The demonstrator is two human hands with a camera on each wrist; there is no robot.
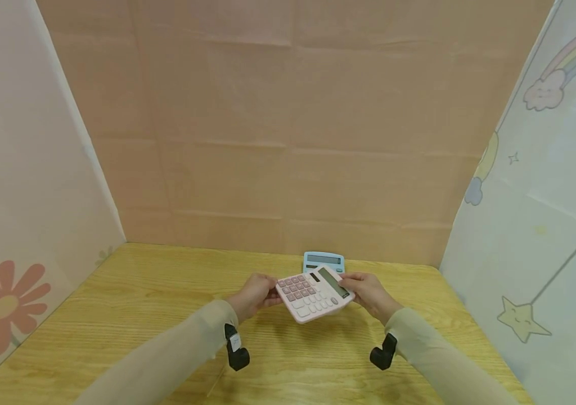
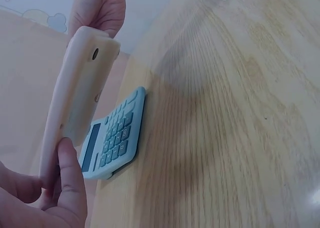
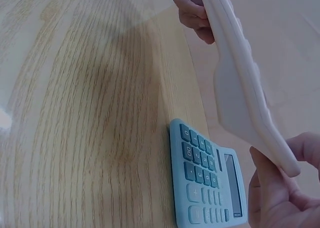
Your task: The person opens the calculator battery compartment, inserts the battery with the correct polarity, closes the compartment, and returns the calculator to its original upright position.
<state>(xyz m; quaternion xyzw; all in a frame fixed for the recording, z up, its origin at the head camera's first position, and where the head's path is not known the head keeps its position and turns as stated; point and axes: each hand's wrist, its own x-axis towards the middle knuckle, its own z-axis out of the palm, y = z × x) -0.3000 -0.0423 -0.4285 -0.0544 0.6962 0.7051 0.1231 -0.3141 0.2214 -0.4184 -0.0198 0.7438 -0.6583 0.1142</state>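
Note:
A pink calculator (image 1: 313,293) is held up above the table, tilted, its keys and grey display facing the head camera. My left hand (image 1: 256,293) pinches its left edge by the keypad, thumb on one face and fingers on the other. At the display end, my right hand (image 1: 370,292) grips the opposite edge the same way. Both wrist views show the pink calculator's pale underside (image 3: 232,96) well off the wood. Behind it on the table lies a blue calculator (image 2: 117,133), keys up, partly hidden by the pink one in the head view.
The wooden table (image 1: 166,292) reaches back to a tan paper wall (image 1: 288,140). White printed panels stand at the left (image 1: 30,169) and right (image 1: 546,225). Black camera mounts (image 1: 237,355) sit on both wrists.

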